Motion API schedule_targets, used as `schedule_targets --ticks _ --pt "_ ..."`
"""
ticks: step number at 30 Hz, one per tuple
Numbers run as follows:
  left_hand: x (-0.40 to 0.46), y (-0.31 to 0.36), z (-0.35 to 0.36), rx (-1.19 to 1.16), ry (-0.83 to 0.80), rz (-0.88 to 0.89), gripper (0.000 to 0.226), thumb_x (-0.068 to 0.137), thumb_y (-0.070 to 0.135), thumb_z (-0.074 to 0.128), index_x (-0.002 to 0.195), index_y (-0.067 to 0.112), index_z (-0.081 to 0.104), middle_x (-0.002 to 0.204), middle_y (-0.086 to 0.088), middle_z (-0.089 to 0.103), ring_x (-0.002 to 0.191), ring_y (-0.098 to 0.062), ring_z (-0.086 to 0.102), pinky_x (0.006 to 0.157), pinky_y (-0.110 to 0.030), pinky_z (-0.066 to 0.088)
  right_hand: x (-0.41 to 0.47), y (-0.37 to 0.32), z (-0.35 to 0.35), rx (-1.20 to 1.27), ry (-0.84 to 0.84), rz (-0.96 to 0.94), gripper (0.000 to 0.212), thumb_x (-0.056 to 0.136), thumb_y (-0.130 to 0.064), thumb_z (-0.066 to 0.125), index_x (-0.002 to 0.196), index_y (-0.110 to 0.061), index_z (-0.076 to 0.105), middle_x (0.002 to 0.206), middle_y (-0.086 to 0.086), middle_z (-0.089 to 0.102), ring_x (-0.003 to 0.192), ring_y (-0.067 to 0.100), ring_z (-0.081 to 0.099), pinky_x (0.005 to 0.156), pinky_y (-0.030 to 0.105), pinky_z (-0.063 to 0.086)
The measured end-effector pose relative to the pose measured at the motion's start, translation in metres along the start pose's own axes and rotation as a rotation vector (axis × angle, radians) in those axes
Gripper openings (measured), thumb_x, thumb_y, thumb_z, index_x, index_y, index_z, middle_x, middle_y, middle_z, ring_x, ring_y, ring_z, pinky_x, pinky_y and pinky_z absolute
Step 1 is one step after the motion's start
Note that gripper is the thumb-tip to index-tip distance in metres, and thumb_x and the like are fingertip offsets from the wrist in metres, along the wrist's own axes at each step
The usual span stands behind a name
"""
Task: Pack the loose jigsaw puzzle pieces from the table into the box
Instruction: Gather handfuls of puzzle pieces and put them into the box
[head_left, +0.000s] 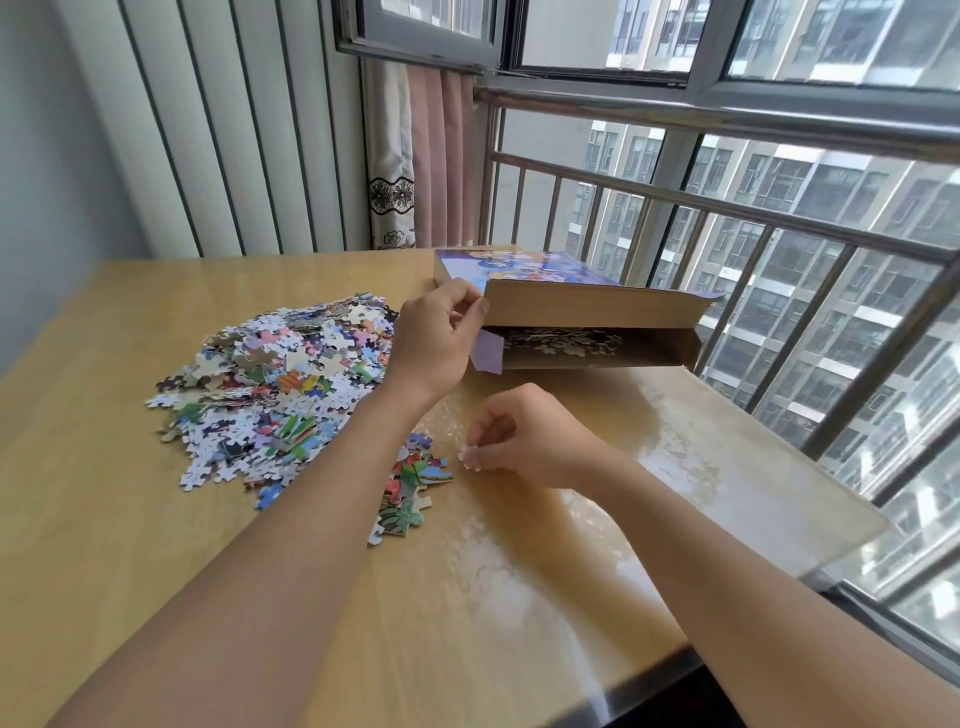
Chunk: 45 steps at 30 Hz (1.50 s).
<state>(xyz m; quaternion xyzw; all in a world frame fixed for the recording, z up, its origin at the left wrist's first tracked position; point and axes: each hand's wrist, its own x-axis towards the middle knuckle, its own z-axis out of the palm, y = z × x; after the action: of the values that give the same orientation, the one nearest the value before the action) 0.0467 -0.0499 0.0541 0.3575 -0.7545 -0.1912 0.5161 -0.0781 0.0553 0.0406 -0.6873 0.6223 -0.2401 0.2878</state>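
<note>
I find the left hand gripping the lifted flap of the box, which lies on its side at the far right of the table. The right hand pinches a pale puzzle piece. The main heap remains on the table, left of the box. Risk, in my judgement: a released flap blocks the opening, scattering pieces

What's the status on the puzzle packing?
Left hand holds box flap up. Right hand pinches a piece. Big pile still on table.
</note>
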Motion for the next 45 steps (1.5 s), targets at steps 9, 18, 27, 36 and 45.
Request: schedule_targets --ticks 9,18,27,36,45 --pt "0.001 -0.002 0.001 -0.023 0.003 0.002 0.016 0.099 0.022 0.058 0.086 0.018 0.065 0.071 0.004 0.064 0.059 0.001 0.055 0.054 -0.008 0.035 0.026 0.026 -0.074 1.271 0.583 0.345 0.024 0.085 0.01 0.07 0.108 0.005 0.065 0.105 0.017 0.072 0.088 0.026 0.076 0.078 0.029 0.063" --pt "-0.01 0.003 -0.007 0.126 -0.318 0.019 0.015 0.094 0.031 0.055 0.083 0.024 0.063 0.074 0.009 0.065 0.069 -0.008 0.06 0.064 -0.03 0.047 -0.01 0.032 -0.019 0.152 0.582 0.009 0.021 0.074 -0.006 0.066 0.082 -0.019 0.081 0.073 -0.009 0.075 0.069 0.001 0.069 0.07 0.017 0.054" --pt "-0.046 -0.002 -0.085 0.338 -0.435 -0.05 0.023 0.084 0.035 0.07 0.107 0.036 0.066 0.113 0.015 0.068 0.108 -0.006 0.061 0.093 -0.032 0.048 -0.024 -0.051 0.001 0.138 0.089 -0.256 0.026 0.082 0.001 0.064 0.102 -0.01 0.076 0.09 0.002 0.077 0.079 0.013 0.074 0.078 0.034 0.062" --pt "-0.104 -0.068 -0.156 0.748 -0.09 -0.439 0.091 0.075 0.082 0.047 0.152 0.039 0.027 0.159 0.002 0.028 0.146 -0.025 0.022 0.118 -0.046 0.026 0.102 -0.087 0.045 -0.087 0.089 0.149 0.102 0.078 -0.052 0.081 0.154 -0.009 0.028 0.144 0.016 0.048 0.122 0.03 0.055 0.098 0.044 0.052" --pt "-0.09 -0.098 -0.148 0.705 -0.206 -0.537 0.101 0.075 0.09 0.036 0.157 0.037 0.008 0.165 0.007 0.014 0.151 -0.019 0.01 0.122 -0.047 0.014 0.209 -0.08 0.044 0.069 -0.138 0.134 0.106 0.073 -0.071 0.074 0.157 -0.027 0.028 0.165 0.008 0.026 0.148 0.028 0.031 0.115 0.034 0.029"
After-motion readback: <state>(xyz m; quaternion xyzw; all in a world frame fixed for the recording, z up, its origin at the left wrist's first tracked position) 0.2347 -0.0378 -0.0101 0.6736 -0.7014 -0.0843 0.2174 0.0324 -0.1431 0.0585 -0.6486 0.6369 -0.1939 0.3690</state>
